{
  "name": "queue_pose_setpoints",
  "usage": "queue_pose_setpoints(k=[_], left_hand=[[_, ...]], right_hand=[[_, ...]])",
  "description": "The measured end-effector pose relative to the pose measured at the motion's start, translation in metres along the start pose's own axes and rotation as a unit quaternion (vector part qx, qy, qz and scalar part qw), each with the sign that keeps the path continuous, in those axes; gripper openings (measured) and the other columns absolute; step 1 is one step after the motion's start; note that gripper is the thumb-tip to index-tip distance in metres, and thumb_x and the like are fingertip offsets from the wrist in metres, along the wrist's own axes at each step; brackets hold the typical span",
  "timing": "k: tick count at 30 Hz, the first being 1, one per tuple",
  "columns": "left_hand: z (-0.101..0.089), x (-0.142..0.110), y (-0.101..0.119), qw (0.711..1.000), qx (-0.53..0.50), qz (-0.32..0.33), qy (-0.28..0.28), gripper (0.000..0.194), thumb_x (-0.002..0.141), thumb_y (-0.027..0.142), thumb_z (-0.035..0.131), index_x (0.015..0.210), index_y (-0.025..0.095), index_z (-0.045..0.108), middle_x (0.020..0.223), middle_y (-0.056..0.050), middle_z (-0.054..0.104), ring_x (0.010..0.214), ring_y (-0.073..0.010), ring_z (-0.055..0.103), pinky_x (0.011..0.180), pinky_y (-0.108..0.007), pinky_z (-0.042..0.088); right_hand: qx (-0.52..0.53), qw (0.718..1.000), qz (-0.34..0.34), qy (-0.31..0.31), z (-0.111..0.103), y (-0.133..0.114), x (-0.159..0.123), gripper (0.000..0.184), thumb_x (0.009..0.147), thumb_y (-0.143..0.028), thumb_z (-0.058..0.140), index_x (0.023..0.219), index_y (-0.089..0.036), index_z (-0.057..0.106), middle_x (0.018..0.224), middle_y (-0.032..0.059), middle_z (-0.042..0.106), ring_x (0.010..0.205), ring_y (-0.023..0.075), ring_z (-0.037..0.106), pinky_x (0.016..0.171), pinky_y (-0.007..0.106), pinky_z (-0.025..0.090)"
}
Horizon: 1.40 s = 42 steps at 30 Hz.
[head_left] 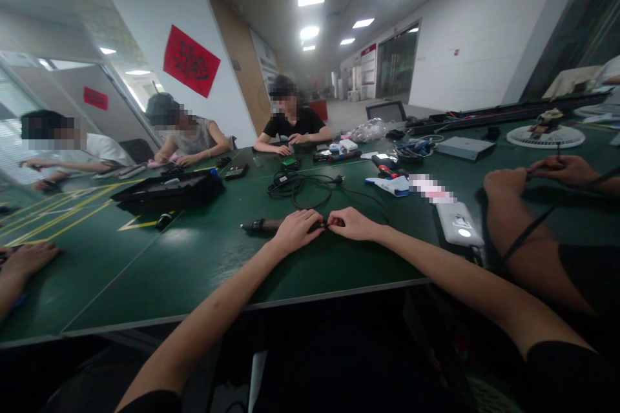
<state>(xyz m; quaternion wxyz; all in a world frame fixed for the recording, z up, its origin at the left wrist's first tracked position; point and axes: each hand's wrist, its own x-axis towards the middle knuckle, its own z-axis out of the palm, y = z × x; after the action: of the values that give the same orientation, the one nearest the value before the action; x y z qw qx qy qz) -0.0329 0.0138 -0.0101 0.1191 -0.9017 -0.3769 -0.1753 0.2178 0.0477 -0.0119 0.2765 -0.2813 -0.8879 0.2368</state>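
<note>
A brownish cylindrical tool (269,225) with a black tapered tip lies on the green table, its tip pointing left. My left hand (299,232) is closed over the tool's right end, with the fingers curled down around it. Close by on the right, my right hand (352,224) is pinched at a small dark part where the two hands meet; the fingers hide what it is. Just beyond my hands lies a coiled black cable (292,186) with a plug (340,179) at one end.
A black tray (167,190) sits at the left, near a small black object (165,221). To the right are a blue-and-white packet (391,186), a white device (458,222) and a silver box (465,147). Co-workers sit across the table; another person's hands (557,171) work close on the right.
</note>
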Motion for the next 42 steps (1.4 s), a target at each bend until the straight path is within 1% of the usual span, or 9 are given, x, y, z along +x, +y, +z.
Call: queue_pose_setpoints(k=[4,7,10,12,16,26,36,42], left_hand=[[0.000,0.000,-0.001,1.000,-0.005,0.005,-0.005,0.015,0.103,0.033,0.057,0.116,0.026,0.060,0.111,-0.003,0.069,0.100,-0.0218,0.065,0.089,-0.037,0.050],[0.001,-0.001,-0.002,1.000,-0.005,-0.001,-0.002,0.014,0.104,0.035,0.056,0.114,0.026,0.060,0.109,-0.003,0.069,0.099,-0.0215,0.065,0.088,-0.037,0.050],[0.000,-0.001,-0.001,1.000,-0.014,-0.007,0.001,0.019,0.103,0.037,0.059,0.118,0.026,0.059,0.111,-0.003,0.069,0.101,-0.0216,0.065,0.089,-0.037,0.051],[0.000,-0.002,0.000,1.000,-0.018,-0.007,0.000,0.022,0.101,0.036,0.060,0.121,0.026,0.059,0.113,-0.004,0.069,0.103,-0.0220,0.065,0.091,-0.037,0.051],[0.001,-0.001,0.000,1.000,-0.012,-0.003,-0.001,0.016,0.103,0.033,0.056,0.117,0.027,0.061,0.112,-0.004,0.069,0.102,-0.0215,0.066,0.090,-0.037,0.050],[0.001,0.000,0.001,1.000,-0.005,-0.009,0.009,0.015,0.105,0.035,0.055,0.114,0.025,0.061,0.107,-0.003,0.069,0.097,-0.0209,0.065,0.086,-0.035,0.050],[0.003,0.000,-0.001,1.000,-0.004,-0.012,0.004,0.014,0.105,0.035,0.056,0.114,0.026,0.061,0.107,-0.003,0.069,0.098,-0.0215,0.065,0.087,-0.036,0.050],[0.003,0.003,0.003,0.999,0.004,-0.031,0.007,0.010,0.103,0.034,0.058,0.106,0.025,0.061,0.100,-0.003,0.068,0.093,-0.0221,0.064,0.084,-0.037,0.049]], right_hand=[[-0.010,1.000,0.007,0.016,-0.001,-0.001,0.000,0.013,0.092,-0.028,0.071,0.094,-0.016,0.076,0.084,0.0044,0.075,0.075,0.0162,0.066,0.071,0.025,0.046],[-0.021,0.999,0.007,0.023,-0.003,-0.002,-0.001,0.013,0.093,-0.029,0.073,0.092,-0.016,0.076,0.085,0.0046,0.076,0.076,0.0164,0.067,0.071,0.025,0.046],[-0.033,0.999,0.012,0.027,-0.004,-0.005,0.000,0.012,0.093,-0.028,0.073,0.090,-0.016,0.076,0.085,0.0045,0.076,0.075,0.0162,0.067,0.071,0.025,0.045],[-0.039,0.999,0.020,0.026,-0.005,-0.006,0.000,0.012,0.093,-0.028,0.074,0.089,-0.016,0.075,0.085,0.0046,0.076,0.075,0.0163,0.067,0.071,0.025,0.044],[-0.046,0.998,0.033,0.025,-0.004,-0.006,0.000,0.011,0.092,-0.028,0.074,0.089,-0.017,0.075,0.084,0.0046,0.076,0.075,0.0161,0.067,0.070,0.025,0.044],[-0.032,0.999,0.015,-0.004,-0.003,-0.003,0.001,0.008,0.089,-0.024,0.075,0.090,-0.016,0.074,0.079,0.0020,0.073,0.070,0.0135,0.063,0.067,0.023,0.042],[-0.086,0.996,0.019,0.025,-0.001,-0.010,0.002,0.010,0.091,-0.026,0.075,0.087,-0.018,0.072,0.080,0.0034,0.074,0.070,0.0155,0.065,0.067,0.025,0.041],[-0.104,0.994,0.026,0.035,0.001,-0.012,0.003,0.010,0.091,-0.027,0.075,0.087,-0.019,0.072,0.081,0.0032,0.075,0.072,0.0161,0.066,0.069,0.026,0.041]])
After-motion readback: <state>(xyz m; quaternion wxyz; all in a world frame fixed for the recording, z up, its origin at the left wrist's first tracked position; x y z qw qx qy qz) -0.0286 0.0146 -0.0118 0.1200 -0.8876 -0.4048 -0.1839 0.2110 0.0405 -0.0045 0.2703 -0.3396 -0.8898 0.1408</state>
